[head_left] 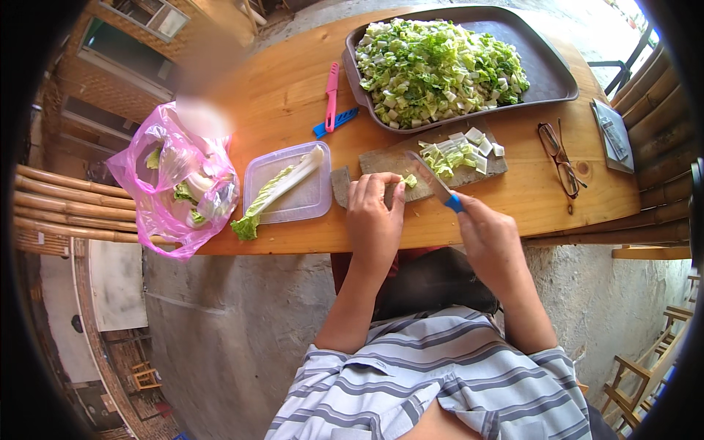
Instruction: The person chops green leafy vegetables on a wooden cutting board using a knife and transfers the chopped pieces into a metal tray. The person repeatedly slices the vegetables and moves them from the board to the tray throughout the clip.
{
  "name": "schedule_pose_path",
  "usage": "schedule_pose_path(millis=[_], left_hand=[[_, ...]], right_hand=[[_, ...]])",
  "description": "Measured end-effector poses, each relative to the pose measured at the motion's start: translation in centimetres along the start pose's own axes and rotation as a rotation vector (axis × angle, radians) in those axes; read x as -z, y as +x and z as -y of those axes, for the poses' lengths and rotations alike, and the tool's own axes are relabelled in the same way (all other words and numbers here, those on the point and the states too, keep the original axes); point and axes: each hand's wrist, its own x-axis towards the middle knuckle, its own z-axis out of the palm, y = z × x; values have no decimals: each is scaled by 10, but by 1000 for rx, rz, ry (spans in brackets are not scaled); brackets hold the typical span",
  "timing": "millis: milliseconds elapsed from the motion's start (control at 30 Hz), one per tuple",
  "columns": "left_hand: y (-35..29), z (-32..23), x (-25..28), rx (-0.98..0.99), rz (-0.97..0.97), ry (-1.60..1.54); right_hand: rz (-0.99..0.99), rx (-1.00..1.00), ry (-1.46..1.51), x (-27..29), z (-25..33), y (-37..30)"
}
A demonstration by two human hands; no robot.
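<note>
My right hand (488,227) grips a knife (438,183) by its blue handle. Its blade slants up and left over a worn cutting board (490,139). Across the left part of the board, my left hand (375,209) has its fingers bent and pressed together, with a small piece of cabbage leaf (408,180) at the fingertips. How much of the leaf lies under the hand is hidden. Right of the blade sit chopped cabbage pieces (458,155), white and pale green. To the left, a cabbage leaf (286,185) rests across a clear plastic container (325,198), its green end hanging over the near edge.
A dark tray (548,77) heaped with chopped cabbage (440,70) stands at the back. A pink knife (332,95) lies by a blue sheath (337,122). A pink plastic bag (169,183) of cabbage sits far left. Eyeglasses (561,161) lie at the right.
</note>
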Motion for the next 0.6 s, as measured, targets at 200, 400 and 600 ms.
schedule_pose_path(millis=[200, 400, 600], left_hand=[[3, -7, -12, -165, -31, 100], [47, -8, 3, -47, 243, -49], [175, -16, -21, -429, -124, 27]], right_hand=[[-28, -160, 128, 25, -4, -3], [-43, -194, 208, 36, -19, -11], [-53, -209, 270, 41, -21, -10]])
